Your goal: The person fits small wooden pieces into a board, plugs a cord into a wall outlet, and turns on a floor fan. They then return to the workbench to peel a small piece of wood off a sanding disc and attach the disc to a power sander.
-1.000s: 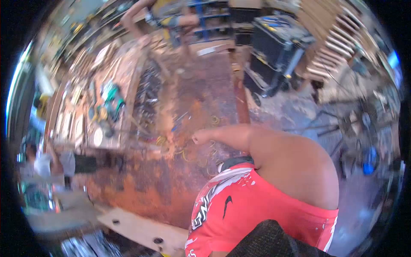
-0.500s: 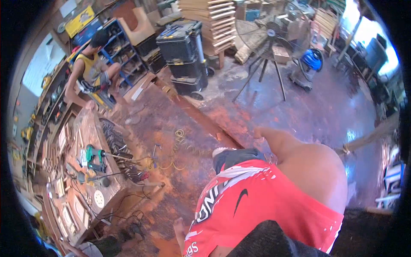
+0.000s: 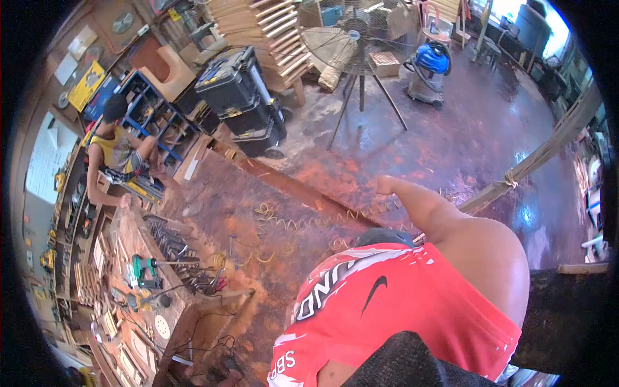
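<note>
My right arm reaches out from the red jersey (image 3: pixel 412 297) over the floor. At its end my right hand (image 3: pixel 385 185) has its fingers curled in, with nothing showing in it. A yellow coiled air hose (image 3: pixel 290 222) lies across the floor beyond my body, and its coils run to just below that hand. Close by my dark shorts (image 3: pixel 387 237) a small shiny metal fitting (image 3: pixel 419 239) shows beside the forearm. My left hand is out of sight at the lower left.
A workbench (image 3: pixel 187 300) on the left carries a green power tool (image 3: pixel 143 271), clamps and wood pieces. Another person (image 3: pixel 116 145) sits beyond it. A fan (image 3: pixel 354 39), stacked toolboxes (image 3: pixel 235 97), a blue-topped vacuum (image 3: pixel 431 61) and a wooden post (image 3: pixel 541 155) stand around.
The view has shifted, so the fan, vacuum and toolboxes sit further left and higher. My right arm is still stretched out. More of the coiled hose shows near my waist.
</note>
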Demonstrator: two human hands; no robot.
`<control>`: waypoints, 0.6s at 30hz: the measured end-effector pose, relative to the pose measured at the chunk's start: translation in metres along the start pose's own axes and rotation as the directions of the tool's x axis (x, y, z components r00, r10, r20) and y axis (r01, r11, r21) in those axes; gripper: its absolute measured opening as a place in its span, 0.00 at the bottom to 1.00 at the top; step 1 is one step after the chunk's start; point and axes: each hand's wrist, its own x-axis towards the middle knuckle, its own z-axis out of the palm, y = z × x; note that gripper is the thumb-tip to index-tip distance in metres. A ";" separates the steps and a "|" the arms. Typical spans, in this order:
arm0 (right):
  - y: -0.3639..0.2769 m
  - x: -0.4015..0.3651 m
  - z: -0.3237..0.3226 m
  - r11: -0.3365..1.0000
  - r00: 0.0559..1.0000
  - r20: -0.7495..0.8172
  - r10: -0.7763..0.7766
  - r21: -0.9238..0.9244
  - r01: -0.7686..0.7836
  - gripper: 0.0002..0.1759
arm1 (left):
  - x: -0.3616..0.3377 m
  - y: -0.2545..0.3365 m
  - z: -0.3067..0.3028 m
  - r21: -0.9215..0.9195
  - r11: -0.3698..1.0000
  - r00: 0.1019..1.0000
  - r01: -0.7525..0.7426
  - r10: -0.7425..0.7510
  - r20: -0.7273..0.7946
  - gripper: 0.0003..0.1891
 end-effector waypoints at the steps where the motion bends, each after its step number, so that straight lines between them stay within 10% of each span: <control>1: 0.015 -0.005 0.003 0.997 0.998 0.030 0.056 0.055 -0.057 0.17 | 0.004 0.006 0.008 0.025 1.000 0.999 0.014 -0.015 0.030 0.17; 5: 0.030 -0.087 -0.058 0.933 0.947 0.173 0.270 0.195 -0.302 0.19 | 0.038 0.046 0.041 0.126 0.992 0.993 0.029 -0.043 0.109 0.18; 9: 0.153 -0.158 0.057 0.990 0.970 -0.212 0.119 0.100 -0.100 0.18 | 0.097 0.125 0.074 0.249 0.967 0.986 -0.048 0.005 0.169 0.19; 12: 0.196 -0.231 0.073 0.985 0.971 0.177 0.158 0.036 -0.167 0.17 | 0.147 0.212 0.104 0.342 0.930 0.974 -0.135 0.061 0.218 0.20; 15: 0.178 -0.301 0.033 0.625 0.849 0.035 0.527 0.661 -0.415 0.17 | 0.256 0.245 0.140 0.446 0.869 0.949 -0.216 0.079 0.305 0.21; 16: 0.198 -0.310 0.050 0.668 0.853 0.016 0.521 0.614 -0.420 0.17 | 0.214 0.351 0.157 0.493 0.854 0.970 -0.167 0.052 0.238 0.21; 18: 0.258 -0.319 0.130 0.957 0.908 -0.324 0.266 0.198 -0.210 0.15 | 0.266 0.363 0.184 0.376 0.846 0.897 -0.379 0.235 0.375 0.22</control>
